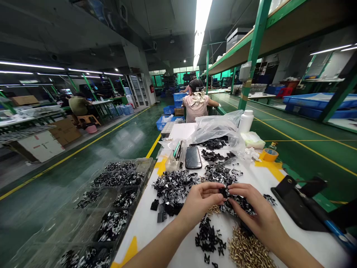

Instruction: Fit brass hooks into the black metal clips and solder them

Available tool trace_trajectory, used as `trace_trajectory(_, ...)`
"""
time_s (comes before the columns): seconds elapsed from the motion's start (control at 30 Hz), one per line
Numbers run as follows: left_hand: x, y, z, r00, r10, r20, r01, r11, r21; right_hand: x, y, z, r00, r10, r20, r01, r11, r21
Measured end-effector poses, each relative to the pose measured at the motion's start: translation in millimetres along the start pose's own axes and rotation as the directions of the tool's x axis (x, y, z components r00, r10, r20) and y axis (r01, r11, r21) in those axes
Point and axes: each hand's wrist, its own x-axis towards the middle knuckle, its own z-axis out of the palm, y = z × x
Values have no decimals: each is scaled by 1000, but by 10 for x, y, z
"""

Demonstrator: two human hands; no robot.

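Observation:
My left hand (200, 204) pinches a small black plastic part (223, 192) between thumb and fingertips. From the other side, the fingertips of my right hand (255, 208) close on the same part; finer detail there is hidden by the fingers. Below the hands lie brass-coloured small metal pieces (248, 248) and a heap of small black parts (209, 235). Left of my left hand is a pile of shiny black-and-silver clips (175, 185), with several black blocks (161, 216) in front of it. More shiny pieces (223, 173) spread behind my hands.
A compartment tray (107, 191) of small parts sits along the left edge. A phone (193, 158), plastic bag (217, 126), white bottle (246, 121) and tape roll (270, 155) stand farther back. A black tool stand (298, 204) is at right. A seated person (196, 104) is ahead.

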Motion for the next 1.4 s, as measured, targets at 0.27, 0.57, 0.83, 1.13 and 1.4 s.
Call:
trace_trajectory(0.27, -3, 0, -12, 1000, 10, 14, -11, 1000, 21, 12, -15, -27, 1000, -27, 4, 27, 1000, 15)
trace_trajectory(0.57, -21, 8, 26, 1000, 22, -23, -21, 999, 42, 11, -36, -37, 998, -65, -12, 64, 996, -55)
trace_trajectory(0.83, -25, -17, 68, 997, 33, -66, -32, 999, 11, 2, -45, -1, 997, -64, -37, 62, 997, -42)
trace_trajectory(1.13, -36, -14, 64, 998, -26, -66, 16, 988, -157, -4, -22, -19, 999, -54, 1, 54, 998, -12)
trace_trajectory(1.4, -14, -31, 38, 998, -59, -6, 58, 995, -79, -37, 8, 28, 994, 107, -20, -106, 993, 50)
